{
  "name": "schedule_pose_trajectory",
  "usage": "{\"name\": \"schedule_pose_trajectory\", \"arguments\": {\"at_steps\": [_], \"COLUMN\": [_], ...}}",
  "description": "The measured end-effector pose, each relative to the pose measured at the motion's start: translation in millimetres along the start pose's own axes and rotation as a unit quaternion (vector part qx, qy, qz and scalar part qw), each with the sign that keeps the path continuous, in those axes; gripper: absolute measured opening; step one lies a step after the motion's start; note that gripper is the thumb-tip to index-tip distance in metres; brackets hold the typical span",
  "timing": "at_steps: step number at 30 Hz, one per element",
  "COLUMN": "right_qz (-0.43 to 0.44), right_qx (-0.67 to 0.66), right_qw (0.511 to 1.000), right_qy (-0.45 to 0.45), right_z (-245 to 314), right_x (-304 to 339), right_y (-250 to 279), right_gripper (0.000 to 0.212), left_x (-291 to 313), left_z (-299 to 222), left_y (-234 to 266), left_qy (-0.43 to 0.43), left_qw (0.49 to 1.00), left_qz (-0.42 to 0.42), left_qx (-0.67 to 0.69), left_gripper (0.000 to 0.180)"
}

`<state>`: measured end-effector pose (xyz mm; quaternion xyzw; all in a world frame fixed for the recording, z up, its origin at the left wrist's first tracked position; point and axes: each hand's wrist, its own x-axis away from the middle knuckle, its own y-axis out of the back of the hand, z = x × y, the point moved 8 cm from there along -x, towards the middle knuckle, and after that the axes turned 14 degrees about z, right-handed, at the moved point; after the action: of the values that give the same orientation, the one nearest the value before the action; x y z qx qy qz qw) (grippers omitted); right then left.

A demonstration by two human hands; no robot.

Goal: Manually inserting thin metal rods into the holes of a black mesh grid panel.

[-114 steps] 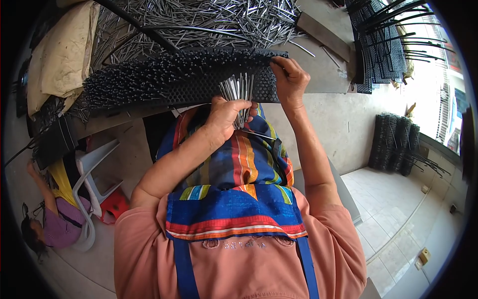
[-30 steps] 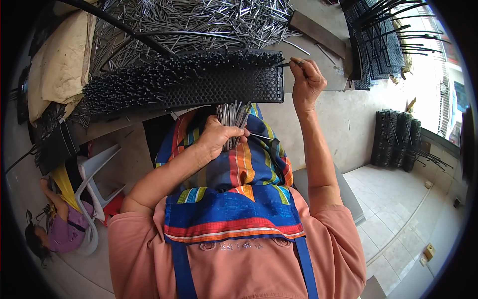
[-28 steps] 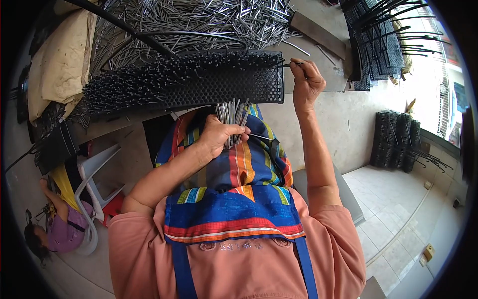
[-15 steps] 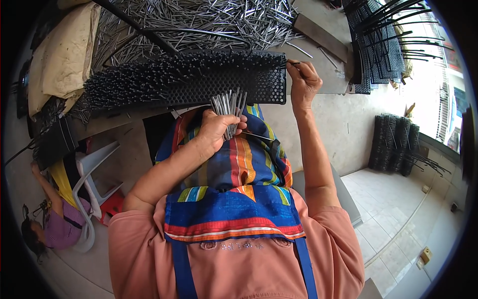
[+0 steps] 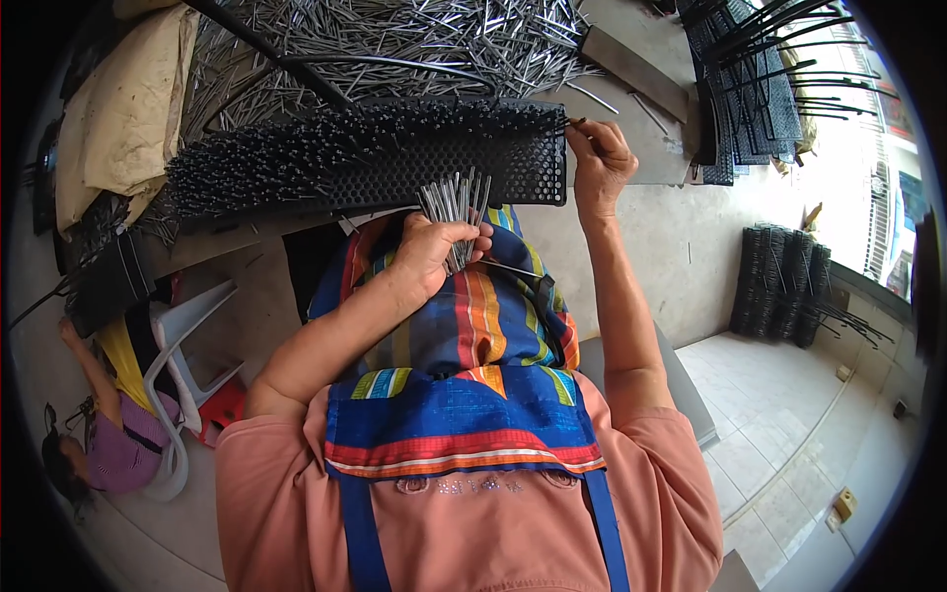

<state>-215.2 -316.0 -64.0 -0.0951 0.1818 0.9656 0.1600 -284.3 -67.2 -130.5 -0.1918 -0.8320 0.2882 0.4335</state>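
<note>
A black perforated rack (image 5: 414,178) lies across in front of me, its left and far parts densely set with thin upright rods (image 5: 256,163). Its near middle and right end show bare holes. My left hand (image 5: 426,249) is closed around a bundle of thin silvery metal rods (image 5: 456,205), held over my lap just below the rack's near edge. At the rack's far right corner my right hand (image 5: 605,163) pinches with thumb and fingers. A small dark piece shows at those fingertips, but I cannot make out what it is.
A big heap of loose metal rods (image 5: 395,49) covers the table behind the rack. Right of it lies a flat dark bar (image 5: 636,74). More black racks (image 5: 740,89) stand at the far right. Another person (image 5: 123,449) sits at the left beside a grey chair (image 5: 178,395).
Almost nothing differs. My left hand with the rods has shifted very slightly, while my right hand stays at the rack's corner.
</note>
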Motion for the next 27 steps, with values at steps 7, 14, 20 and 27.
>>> {"name": "schedule_pose_trajectory", "arguments": {"at_steps": [7, 14, 20, 27], "right_qz": [-0.022, 0.004, 0.01, 0.048], "right_qx": [-0.072, 0.054, 0.076, 0.247], "right_qw": [0.996, 0.999, 0.997, 0.966], "right_qy": [-0.037, 0.001, 0.002, 0.06], "right_z": [-8, 6, 8, 26], "right_x": [4, 0, 1, -4], "right_y": [5, -3, -1, -9], "right_gripper": [0.008, 0.011, 0.013, 0.016], "left_x": [-4, -4, -4, -5], "left_z": [-2, 0, -1, -4], "left_y": [-5, -4, -5, -12], "left_qy": [-0.004, 0.004, 0.002, -0.01], "left_qw": [1.0, 1.0, 1.0, 0.999], "left_qz": [0.006, -0.005, -0.001, 0.013], "left_qx": [0.009, 0.005, 0.005, 0.04], "left_gripper": [0.021, 0.019, 0.019, 0.018]}}
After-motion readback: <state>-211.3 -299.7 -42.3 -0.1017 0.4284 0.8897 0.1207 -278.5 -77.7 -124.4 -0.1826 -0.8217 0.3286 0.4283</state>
